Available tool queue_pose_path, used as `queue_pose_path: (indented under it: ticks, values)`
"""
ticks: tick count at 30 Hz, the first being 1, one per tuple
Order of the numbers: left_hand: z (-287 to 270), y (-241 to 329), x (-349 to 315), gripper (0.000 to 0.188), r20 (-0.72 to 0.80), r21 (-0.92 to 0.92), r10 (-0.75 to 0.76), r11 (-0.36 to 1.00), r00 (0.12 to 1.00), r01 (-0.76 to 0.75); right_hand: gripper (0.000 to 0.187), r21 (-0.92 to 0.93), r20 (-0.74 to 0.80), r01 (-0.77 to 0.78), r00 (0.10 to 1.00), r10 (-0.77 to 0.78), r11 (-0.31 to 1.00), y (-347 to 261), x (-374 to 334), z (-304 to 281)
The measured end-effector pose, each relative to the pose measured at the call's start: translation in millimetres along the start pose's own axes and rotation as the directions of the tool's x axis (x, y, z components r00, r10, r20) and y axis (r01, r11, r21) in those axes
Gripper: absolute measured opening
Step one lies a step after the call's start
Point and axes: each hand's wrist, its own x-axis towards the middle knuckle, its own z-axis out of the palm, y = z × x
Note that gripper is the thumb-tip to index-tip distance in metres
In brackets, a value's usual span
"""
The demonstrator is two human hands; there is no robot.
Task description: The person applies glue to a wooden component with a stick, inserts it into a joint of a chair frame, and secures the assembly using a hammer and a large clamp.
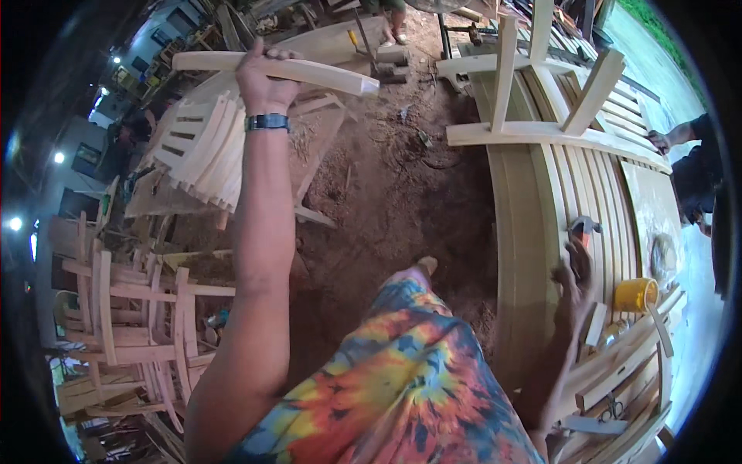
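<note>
One curved wooden slat [274, 69] | left grip [261, 81] clenched around its middle | right grip [573, 280] spread on workbench [533, 232]

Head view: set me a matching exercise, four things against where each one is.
Things:
1. curved wooden slat
2. yellow cup
3. wristwatch
4. hammer

Places:
A. on the bench, just beyond the right hand
B. gripped in the raised left hand
C. strapped on the left wrist
D. standing on the bench at the right, by loose slats

Pairs: 1-B, 2-D, 3-C, 4-A
</note>
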Motion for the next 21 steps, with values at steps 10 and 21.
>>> queue_pose_path:
  ticks: [10,21]
  values:
    - [-3.0,-44.9,24.0,0.027,-0.068,0.153,-0.041,0.987,0.997,0.051,0.048,-0.812,-0.306,-0.198,0.945,-0.112,0.55,162.3,-54.0,-151.7]
    - [19.2,-82.1,104.1,0.033,-0.008,0.316,0.144,0.939,0.989,-0.134,0.055,-0.773,-0.374,-0.352,0.925,0.07,0.528,127.6,-36.4,-109.7]
